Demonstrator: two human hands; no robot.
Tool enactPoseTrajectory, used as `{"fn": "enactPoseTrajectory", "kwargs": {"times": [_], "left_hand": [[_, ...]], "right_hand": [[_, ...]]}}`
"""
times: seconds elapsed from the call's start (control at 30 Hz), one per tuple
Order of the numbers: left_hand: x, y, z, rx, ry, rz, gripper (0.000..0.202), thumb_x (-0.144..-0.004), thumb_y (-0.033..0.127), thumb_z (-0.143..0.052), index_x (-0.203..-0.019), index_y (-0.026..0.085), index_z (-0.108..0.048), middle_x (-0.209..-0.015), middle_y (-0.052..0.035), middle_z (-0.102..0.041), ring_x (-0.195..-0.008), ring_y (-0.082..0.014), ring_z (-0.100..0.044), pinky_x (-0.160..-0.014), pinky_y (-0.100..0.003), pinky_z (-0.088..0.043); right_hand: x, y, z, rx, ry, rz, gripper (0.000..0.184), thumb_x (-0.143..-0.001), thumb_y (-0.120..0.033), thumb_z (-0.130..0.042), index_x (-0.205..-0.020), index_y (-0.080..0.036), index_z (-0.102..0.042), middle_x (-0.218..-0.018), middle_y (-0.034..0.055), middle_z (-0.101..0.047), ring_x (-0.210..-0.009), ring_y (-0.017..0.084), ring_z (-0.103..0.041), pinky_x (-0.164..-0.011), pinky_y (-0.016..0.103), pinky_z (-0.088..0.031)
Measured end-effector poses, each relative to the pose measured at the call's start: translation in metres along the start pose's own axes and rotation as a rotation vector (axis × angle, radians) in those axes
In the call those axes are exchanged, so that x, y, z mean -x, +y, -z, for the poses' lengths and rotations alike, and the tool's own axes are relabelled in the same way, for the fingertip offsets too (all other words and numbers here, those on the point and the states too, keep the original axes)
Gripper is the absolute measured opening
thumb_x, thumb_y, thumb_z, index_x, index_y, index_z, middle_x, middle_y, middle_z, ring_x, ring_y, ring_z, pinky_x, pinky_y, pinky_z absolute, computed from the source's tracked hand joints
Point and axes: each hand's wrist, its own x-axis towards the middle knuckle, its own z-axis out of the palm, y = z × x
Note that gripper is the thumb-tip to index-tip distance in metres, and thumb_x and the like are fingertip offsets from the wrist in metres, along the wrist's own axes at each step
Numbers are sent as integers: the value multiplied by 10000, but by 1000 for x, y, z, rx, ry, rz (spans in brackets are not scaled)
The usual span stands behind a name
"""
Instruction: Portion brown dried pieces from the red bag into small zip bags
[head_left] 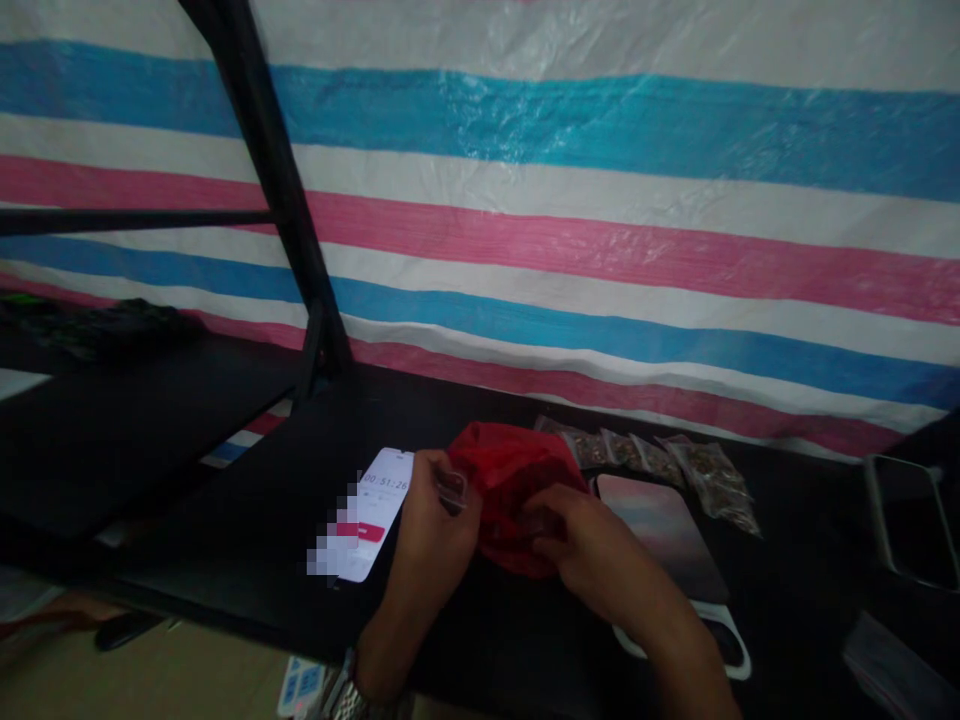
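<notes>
A red plastic bag (pixel 499 450) lies bunched on the black tabletop with its mouth facing me. My left hand (pixel 435 525) is closed at the bag's left side, pinching a small clear plastic bag (pixel 452 488). At the mouth of the red bag, my right hand (pixel 574 525) has its fingers curled together. Whatever those fingers grip is dark and blurred. Just right of the red bag is a scale (pixel 660 530) with a silvery plate and white base, partly covered by my right forearm.
A lit phone (pixel 379 515) showing a timer lies left of my hands. Several small filled clear bags (pixel 645 458) line the back. At right are a clear-edged tray (pixel 911 520) and some empty-looking plastic bags (pixel 892 660). A black metal post (pixel 274 180) rises at left before the striped sheet (pixel 600 230).
</notes>
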Motion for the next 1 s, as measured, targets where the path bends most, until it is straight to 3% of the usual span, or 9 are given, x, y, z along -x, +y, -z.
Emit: {"fn": "enactPoseTrajectory", "kwargs": {"times": [0.1,0.17,0.23,0.3,0.43,0.53,0.67,0.83,1.0], "left_hand": [[1,7,3,-129,309,18,257,-793,210,-644,-945,256,-442,-1005,-24,-457,-834,-213,-540,-728,-384,-512],[6,15,8,-202,412,-19,272,-787,228,-662,-947,255,-443,-1088,-51,-426,-918,-238,-544,-775,-427,-530],[14,21,11,-245,366,-57,260,-813,245,-662,-967,257,-453,-1080,-43,-439,-923,-248,-557,-798,-456,-535],[23,23,9,-265,234,-23,235,-862,253,-643,-1006,260,-458,-1020,-21,-473,-884,-249,-575,-800,-470,-534],[37,19,-10,-170,21,158,273,-884,249,-679,-1000,256,-432,-1009,-14,-468,-826,-227,-582,-719,-425,-541],[35,19,-22,-90,40,234,365,-822,108,-718,-974,255,-420,-1033,-2,-427,-825,-193,-566,-738,-398,-545],[21,26,-20,-57,10,440,481,-721,-90,-675,-982,239,-443,-988,26,-423,-846,-170,-550,-839,-390,-535],[16,21,-11,-40,-48,461,459,-753,-83,-640,-1058,218,-475,-1034,-2,-508,-941,-193,-585,-858,-371,-522],[19,19,-9,60,-73,440,412,-757,-46,-648,-1034,216,-492,-937,21,-594,-823,-168,-622,-724,-300,-526]], "right_hand": [[-1,-10,-1,-57,-14,-6,325,-861,-127,-698,-1138,-267,-794,-1182,38,-804,-1126,256,-728,-975,357,-510],[-5,-13,2,-117,53,-1,283,-907,-193,-704,-1165,-271,-789,-1177,36,-809,-1094,241,-742,-965,344,-521],[-10,-12,6,-142,161,-3,281,-933,-212,-698,-1198,-262,-773,-1190,45,-807,-1085,233,-746,-979,342,-521],[-13,-8,6,-106,212,-17,296,-930,-174,-691,-1210,-240,-760,-1209,64,-801,-1113,242,-739,-1001,352,-512],[-12,-2,-3,-53,65,-47,317,-885,-61,-646,-1138,-210,-765,-1149,81,-808,-1098,254,-740,-956,348,-518],[-8,-3,-7,-122,-41,-23,342,-843,-24,-625,-1080,-229,-762,-1084,49,-811,-1040,232,-747,-891,315,-523],[-5,-1,-2,-130,-68,11,390,-802,9,-616,-1071,-242,-743,-1105,29,-803,-1067,230,-733,-898,309,-512],[-10,11,5,21,97,-9,528,-769,87,-543,-1153,-219,-735,-1209,81,-779,-1134,246,-717,-983,345,-495],[-17,6,-3,52,60,22,470,-793,80,-556,-1126,-189,-748,-1233,103,-768,-1146,243,-708,-1009,351,-493]]}}
